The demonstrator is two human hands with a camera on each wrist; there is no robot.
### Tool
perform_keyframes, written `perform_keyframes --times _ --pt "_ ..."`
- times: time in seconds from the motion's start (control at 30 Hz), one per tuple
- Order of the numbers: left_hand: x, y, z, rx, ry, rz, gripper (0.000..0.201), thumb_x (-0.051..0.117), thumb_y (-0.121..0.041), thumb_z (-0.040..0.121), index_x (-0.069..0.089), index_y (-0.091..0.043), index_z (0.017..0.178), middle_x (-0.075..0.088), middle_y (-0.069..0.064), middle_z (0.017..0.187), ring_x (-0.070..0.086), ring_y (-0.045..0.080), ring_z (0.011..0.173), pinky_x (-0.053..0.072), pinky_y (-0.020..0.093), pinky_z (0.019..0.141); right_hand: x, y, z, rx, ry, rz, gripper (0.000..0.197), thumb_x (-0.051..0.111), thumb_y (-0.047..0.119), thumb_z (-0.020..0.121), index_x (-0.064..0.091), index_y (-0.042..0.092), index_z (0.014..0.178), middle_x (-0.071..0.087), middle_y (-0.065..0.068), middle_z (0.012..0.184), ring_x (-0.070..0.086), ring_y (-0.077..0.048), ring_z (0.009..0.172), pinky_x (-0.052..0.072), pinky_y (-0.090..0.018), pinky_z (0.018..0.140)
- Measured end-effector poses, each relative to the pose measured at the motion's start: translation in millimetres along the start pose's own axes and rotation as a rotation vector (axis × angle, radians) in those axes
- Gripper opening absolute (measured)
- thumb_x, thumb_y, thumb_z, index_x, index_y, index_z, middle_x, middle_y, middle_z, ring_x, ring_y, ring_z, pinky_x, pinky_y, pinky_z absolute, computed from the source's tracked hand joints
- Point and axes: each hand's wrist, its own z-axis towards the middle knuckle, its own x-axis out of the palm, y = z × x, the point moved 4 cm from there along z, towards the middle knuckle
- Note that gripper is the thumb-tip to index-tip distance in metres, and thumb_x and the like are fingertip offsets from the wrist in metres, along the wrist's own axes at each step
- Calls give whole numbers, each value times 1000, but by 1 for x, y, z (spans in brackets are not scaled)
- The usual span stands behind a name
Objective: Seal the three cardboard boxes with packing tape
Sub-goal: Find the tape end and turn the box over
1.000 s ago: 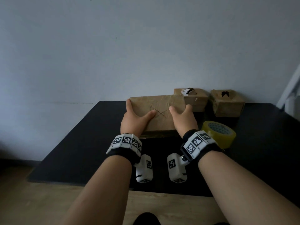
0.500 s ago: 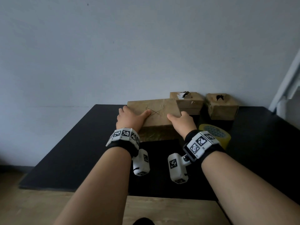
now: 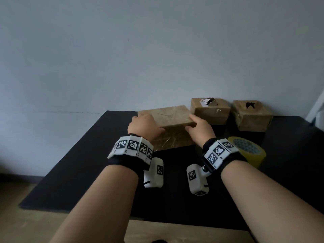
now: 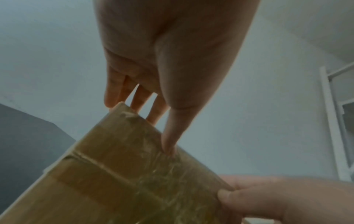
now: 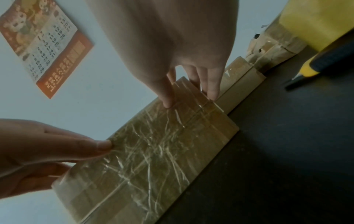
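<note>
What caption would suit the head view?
Both hands hold a taped cardboard box above a black table.

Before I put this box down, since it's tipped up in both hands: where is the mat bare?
Bare black mat lies left of the held box and near the front edge. Crowded at right: two boxes, tape roll.

**Around the black counter**

The counter [image 3: 73, 165] has a black top and stands against a pale blue-grey wall [image 3: 122, 58]. A strip of light wood [image 3: 175, 232] lies along the counter's near edge. On the wall above the counter hangs an orange-bordered calendar [image 5: 46, 50] with rows of dates. A yellow-and-black utility knife [image 5: 316, 66] lies on the counter.
</note>
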Motion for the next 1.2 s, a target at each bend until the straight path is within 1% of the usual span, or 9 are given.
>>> perform_keyframes --times 0.07,0.13,0.3,0.43,0.53,0.77,0.93,1.0,1.2 --pt "4 2 7 19 -19 28 39 59 -43 88 62 -7 101 61 12 112 53 33 107 49 41 85 3 2 6 -10 3 -34 58 59 22 100 38 23 154 44 -10 153 48 -26 134 40 -28 102" --pt "7 5 16 32 -35 102 38 51 -42 94 61 -9 110 57 12 118 51 32 111 44 42 92 8 5 13 -22 -2 -77 58 59 24 100 39 21 153 43 -11 153 47 -28 136 39 -32 107" --pt "11 18 43 59 -144 207 42 42 -44 98 54 -15 126 44 8 135 35 27 127 31 40 104 23 17 39 -50 32 -205 50 44 20 106 35 21 155 43 -15 149 55 -32 122 47 -40 103" --pt "9 35 74 64 -135 188 39 42 -40 99 52 -14 126 47 7 135 38 26 126 33 39 103 35 28 65 -76 88 -246 49 38 13 107 34 18 155 42 -14 153 46 -30 136 38 -33 108" --pt "8 48 95 48 -134 163 34 43 -37 99 54 -14 122 52 3 133 42 26 123 35 38 101 47 38 81 -96 93 -269 50 38 11 106 35 18 155 43 -14 151 48 -29 133 38 -31 105" --pt "13 71 139 26 -112 122 37 41 -35 100 49 -15 130 47 1 141 37 25 131 32 38 108 73 53 120 -103 116 -345 46 34 14 108 34 17 154 41 -20 147 49 -36 128 40 -39 103" --pt "14 81 156 7 -52 89 45 39 -35 101 38 -17 142 34 0 152 24 23 142 25 40 115 89 55 131 -119 109 -385 45 35 7 104 38 16 148 44 -16 131 56 -29 104 43 -35 81" --pt "15 82 157 4 -40 91 46 39 -35 101 37 -17 143 33 -1 153 22 23 143 24 41 115 90 53 131 -116 104 -387 46 35 5 103 36 17 149 43 -15 129 56 -29 107 39 -32 77" --pt "16 81 153 -50 23 76 50 40 -26 100 28 -18 147 22 -1 157 14 19 146 17 54 116 72 50 126 -111 208 -319 62 46 13 103 22 26 158 41 -15 151 52 -31 128 45 -37 102"
